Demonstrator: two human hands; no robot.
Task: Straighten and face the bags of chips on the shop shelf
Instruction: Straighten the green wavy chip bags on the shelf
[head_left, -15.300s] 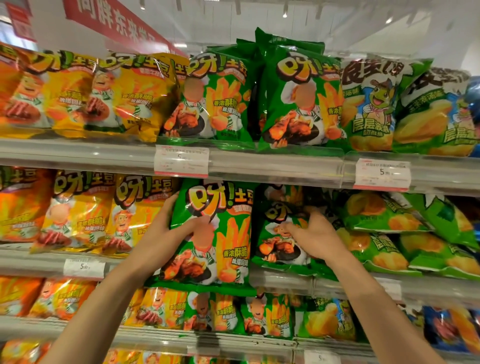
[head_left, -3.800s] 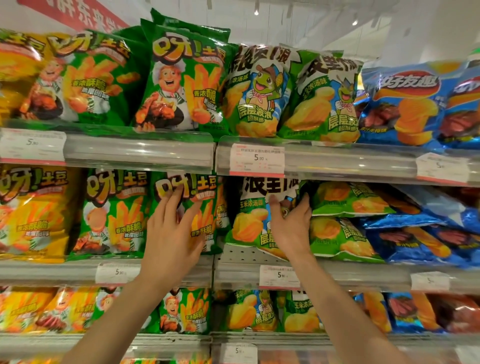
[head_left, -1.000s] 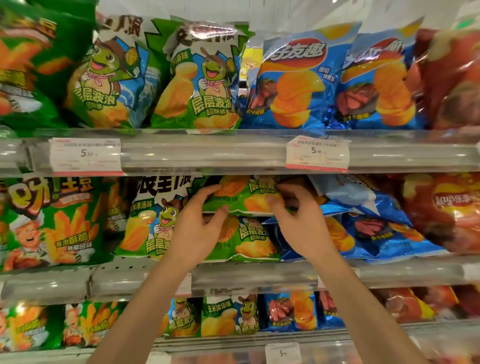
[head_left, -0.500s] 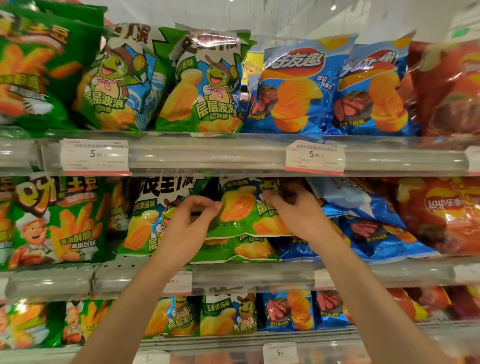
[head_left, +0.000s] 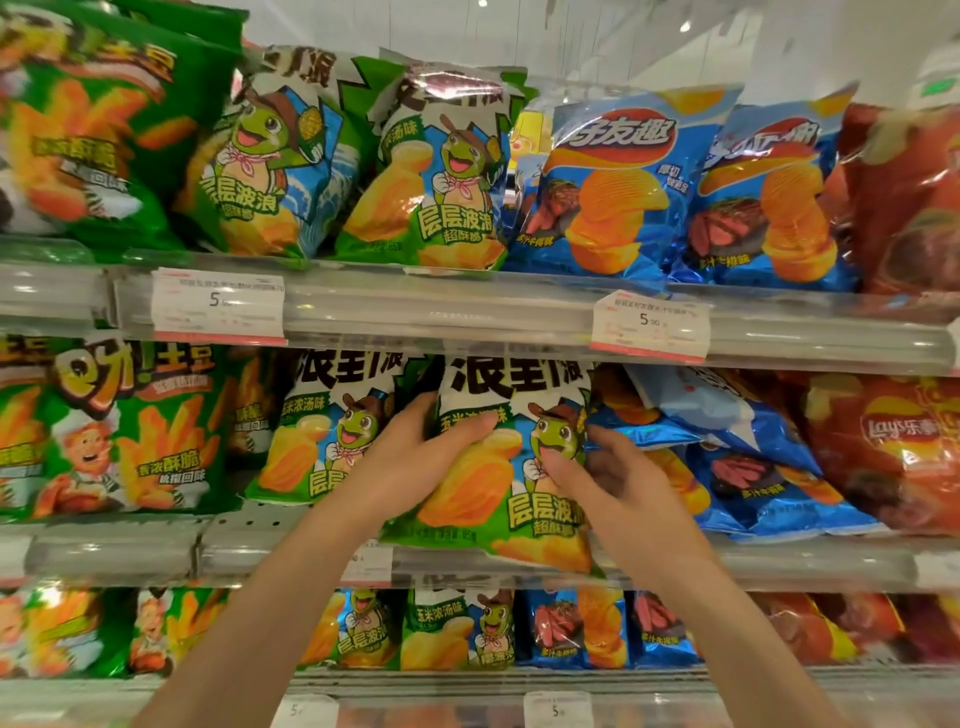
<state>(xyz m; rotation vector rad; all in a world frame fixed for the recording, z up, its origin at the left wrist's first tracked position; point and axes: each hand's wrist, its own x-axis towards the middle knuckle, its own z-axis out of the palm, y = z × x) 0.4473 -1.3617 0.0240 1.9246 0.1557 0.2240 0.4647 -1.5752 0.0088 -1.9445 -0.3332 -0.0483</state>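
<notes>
A person's left hand (head_left: 415, 457) and right hand (head_left: 597, 473) grasp a green frog-mascot chip bag (head_left: 498, 467), upright on the middle shelf (head_left: 779, 564), its bottom overhanging the rail. At three o'clock, fallen blue bags (head_left: 753, 457) crowd a red Lay's bag (head_left: 893, 447); a "5.90" tag (head_left: 649, 325) hangs at one o'clock.

Three tiered shelves (head_left: 467, 317) carry green, blue and red chip bags (head_left: 769, 467).

The held green bag (head_left: 498, 467) reads "层层波浪"; right of it, the red bag (head_left: 893, 447) reads "Lay's"; above it, a price tag (head_left: 649, 332) reads "5.90".
</notes>
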